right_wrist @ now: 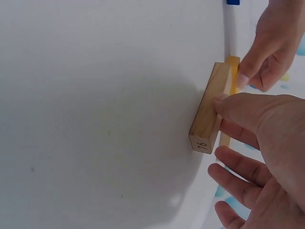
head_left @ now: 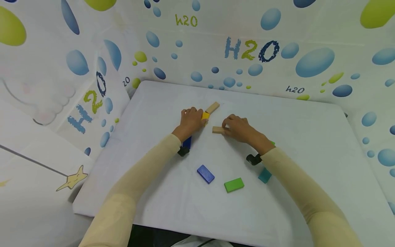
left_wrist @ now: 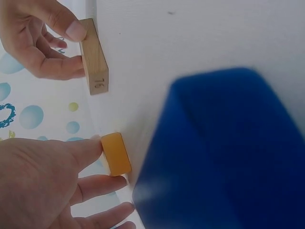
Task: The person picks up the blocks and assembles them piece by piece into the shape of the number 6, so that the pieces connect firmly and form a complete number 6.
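Observation:
My left hand point(head_left: 192, 120) pinches a yellow block point(head_left: 205, 116) between thumb and fingers, out past the table's middle. A plain wooden block point(head_left: 213, 107) lies slanted at the yellow one's far end. To the right, my right hand point(head_left: 240, 128) holds another wooden block point(head_left: 217, 130) by thumb and fingertips; a number is printed on its end point(right_wrist: 202, 144). In the left wrist view, the thumb and a finger sit on opposite sides of the yellow block point(left_wrist: 116, 153). A dark blue block point(head_left: 187, 142) stands beneath my left wrist, partly hidden by it.
Nearer me lie a blue block point(head_left: 205, 174), a green block point(head_left: 234, 185) and a teal block point(head_left: 264, 175), the last beside my right forearm. Another green block point(head_left: 273, 142) shows just past my right wrist. A patterned curtain point(head_left: 210, 51) hangs behind the white table point(head_left: 172, 206).

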{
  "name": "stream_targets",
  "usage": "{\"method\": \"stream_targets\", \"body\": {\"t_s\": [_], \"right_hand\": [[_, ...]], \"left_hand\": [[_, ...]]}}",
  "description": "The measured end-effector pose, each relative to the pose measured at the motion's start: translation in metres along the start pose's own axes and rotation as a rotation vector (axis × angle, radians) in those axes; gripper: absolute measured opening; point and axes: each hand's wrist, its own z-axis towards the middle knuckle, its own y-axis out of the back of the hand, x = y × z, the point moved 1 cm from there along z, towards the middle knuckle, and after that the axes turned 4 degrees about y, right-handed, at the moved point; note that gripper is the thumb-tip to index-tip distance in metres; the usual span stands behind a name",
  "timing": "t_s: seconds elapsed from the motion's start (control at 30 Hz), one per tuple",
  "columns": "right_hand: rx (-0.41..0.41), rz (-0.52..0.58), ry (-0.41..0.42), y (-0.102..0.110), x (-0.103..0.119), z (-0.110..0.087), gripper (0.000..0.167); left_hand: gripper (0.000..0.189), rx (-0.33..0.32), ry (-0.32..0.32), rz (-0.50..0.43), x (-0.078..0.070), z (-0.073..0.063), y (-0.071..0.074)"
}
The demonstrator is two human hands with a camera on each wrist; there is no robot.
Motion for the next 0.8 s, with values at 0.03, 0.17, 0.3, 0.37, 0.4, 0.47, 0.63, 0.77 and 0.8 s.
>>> {"method": "stream_targets", "body": {"t_s": [0.03,0.17,0.3,0.37,0.4,0.47,0.63,0.77,0.8], "right_hand": [[0.001,0.007,-0.002,0.000,0.001,0.001,0.024],[-0.004,0.014,-0.005,-0.001,0.003,0.005,0.024],[-0.012,0.018,0.003,-0.001,0.007,0.007,0.024],[-0.017,0.017,0.010,-0.002,0.009,0.008,0.024],[-0.020,0.018,0.014,-0.001,0.010,0.009,0.024],[-0.028,0.019,0.022,-0.001,0.011,0.010,0.024],[-0.038,0.036,0.030,-0.002,0.013,0.013,0.022],[-0.033,0.038,0.026,-0.005,0.012,0.017,0.023],[-0.031,0.039,0.023,-0.006,0.012,0.018,0.023]], "left_hand": [[0.047,-0.001,-0.001,0.001,0.000,0.000,0.000],[0.047,-0.005,0.001,0.007,0.000,0.001,-0.001],[0.048,-0.002,0.002,0.010,0.000,0.001,-0.001],[0.048,0.000,0.001,0.011,0.000,0.001,-0.002],[0.048,0.001,-0.001,0.011,0.001,0.001,-0.002],[0.047,-0.001,-0.005,0.011,0.001,0.002,-0.002],[0.047,-0.004,-0.007,0.014,0.001,0.001,-0.001],[0.047,0.001,-0.004,0.012,0.000,0.000,0.000],[0.047,0.000,-0.003,0.012,0.000,0.000,0.001]]}}
